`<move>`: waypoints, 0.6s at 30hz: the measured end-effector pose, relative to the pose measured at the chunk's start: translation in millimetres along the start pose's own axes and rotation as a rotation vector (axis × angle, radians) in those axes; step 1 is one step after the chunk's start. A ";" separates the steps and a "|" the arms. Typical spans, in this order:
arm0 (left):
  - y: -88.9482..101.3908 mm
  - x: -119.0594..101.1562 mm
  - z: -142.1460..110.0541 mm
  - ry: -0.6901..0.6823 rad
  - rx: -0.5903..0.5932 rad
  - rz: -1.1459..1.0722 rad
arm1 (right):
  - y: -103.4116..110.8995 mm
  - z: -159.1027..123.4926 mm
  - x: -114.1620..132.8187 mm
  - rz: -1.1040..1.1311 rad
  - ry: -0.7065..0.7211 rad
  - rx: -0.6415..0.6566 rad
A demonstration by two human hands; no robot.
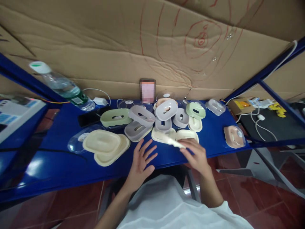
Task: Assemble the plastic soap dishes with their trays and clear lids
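My right hand (pixel 197 156) grips one end of a cream soap dish piece (pixel 173 141), seen nearly edge-on with a wavy lower edge and tilted above the desk's front. To its left, my left hand (pixel 141 162) is open with its fingers spread, holding nothing. Just beyond the hands lie a cream soap dish (pixel 188 135), grey oval soap dishes with slots (pixel 142 115) and a green one (pixel 116 117). Two cream oval trays (pixel 102 142) overlap at the left. Another green dish (pixel 195 110) rests on a cream one (pixel 195 124) at the right.
A water bottle (pixel 64 87) leans at the back left near a dark phone (pixel 88 119) and a white charger (pixel 100 101). Pink (pixel 234 136) and clear (pixel 215 107) dishes sit at the right. A blue frame post (pixel 257 79) and cardboard wall (pixel 107 47) bound the desk.
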State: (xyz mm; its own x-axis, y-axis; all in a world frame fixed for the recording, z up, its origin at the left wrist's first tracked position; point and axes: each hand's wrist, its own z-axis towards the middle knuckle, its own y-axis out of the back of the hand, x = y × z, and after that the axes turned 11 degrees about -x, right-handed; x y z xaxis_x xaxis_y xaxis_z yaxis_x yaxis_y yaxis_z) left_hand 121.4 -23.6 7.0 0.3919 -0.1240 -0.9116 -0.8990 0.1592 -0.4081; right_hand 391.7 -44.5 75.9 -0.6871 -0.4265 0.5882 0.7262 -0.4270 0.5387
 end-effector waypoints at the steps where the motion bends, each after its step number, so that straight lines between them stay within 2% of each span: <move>1: 0.8 -2.6 -0.2 -0.025 0.011 0.069 | 13.6 -2.2 -10.9 -0.091 -0.048 -0.088; 3: 5.4 -6.0 -2.9 -0.094 -0.010 0.240 | 38.8 -12.3 -33.9 -0.311 -0.148 -0.284; 5: 14.5 -6.5 -7.5 -0.175 -0.069 0.409 | 58.8 -27.8 -57.7 -0.534 -0.234 -0.419; 8: 32.5 -3.8 -13.9 -0.256 -0.167 0.573 | 72.5 -50.0 -90.0 -0.764 -0.350 -0.432; 10: 42.8 -2.6 -16.1 -0.267 -0.213 0.616 | 70.5 -55.9 -105.0 -0.790 -0.415 -0.422; 14: 48.8 -7.7 -16.5 -0.296 -0.210 0.653 | 67.1 -44.6 -122.6 -0.588 -0.441 -0.462; 16: 44.5 -13.4 -16.1 -0.345 -0.181 0.684 | 81.3 -38.1 -134.3 -0.629 -0.389 -0.562; 18: 38.0 -18.4 -15.7 -0.392 -0.149 0.706 | 107.3 -38.7 -152.2 -0.842 -0.381 -0.699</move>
State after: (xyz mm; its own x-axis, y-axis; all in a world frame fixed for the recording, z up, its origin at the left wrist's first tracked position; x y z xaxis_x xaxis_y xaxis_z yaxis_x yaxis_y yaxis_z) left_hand 76.9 -30.7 9.1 -0.2606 0.3121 -0.9136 -0.9652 -0.0633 0.2537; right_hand 573.4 -56.3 20.8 -0.8103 0.4195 0.4092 -0.2104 -0.8600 0.4650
